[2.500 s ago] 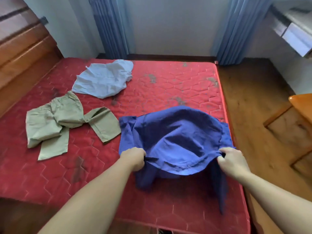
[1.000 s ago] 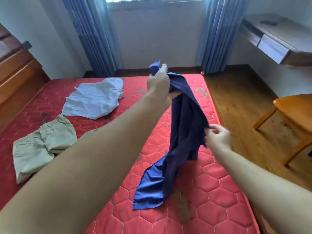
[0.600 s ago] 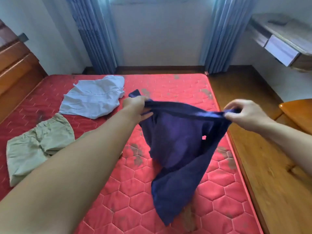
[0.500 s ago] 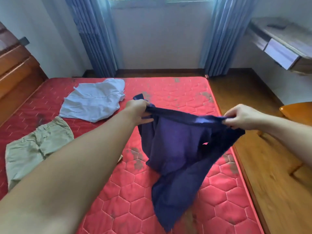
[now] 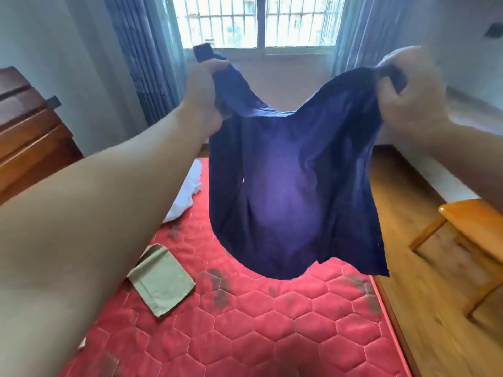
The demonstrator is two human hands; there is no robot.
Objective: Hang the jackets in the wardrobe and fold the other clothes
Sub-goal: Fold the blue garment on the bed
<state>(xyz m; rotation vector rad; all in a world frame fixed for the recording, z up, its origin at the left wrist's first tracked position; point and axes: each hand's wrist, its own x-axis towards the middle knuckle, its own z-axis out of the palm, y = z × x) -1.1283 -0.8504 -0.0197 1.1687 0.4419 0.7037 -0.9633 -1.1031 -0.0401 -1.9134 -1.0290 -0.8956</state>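
Gripping blue garment (image 5: 294, 186) aloft, left hand (image 5: 204, 96), right hand (image 5: 408, 99), above red mattress (image 5: 272, 322).

A bedroom in a home: a red quilted mattress (image 5: 272, 322), a wooden headboard (image 5: 30, 131), blue curtains (image 5: 147, 58) beside a barred window (image 5: 258, 20), a wooden chair (image 5: 473, 235).

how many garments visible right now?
3. A blue garment held up by both hands; a khaki one on the mattress lower left; a white one mostly hidden behind the left arm. More may be hidden.
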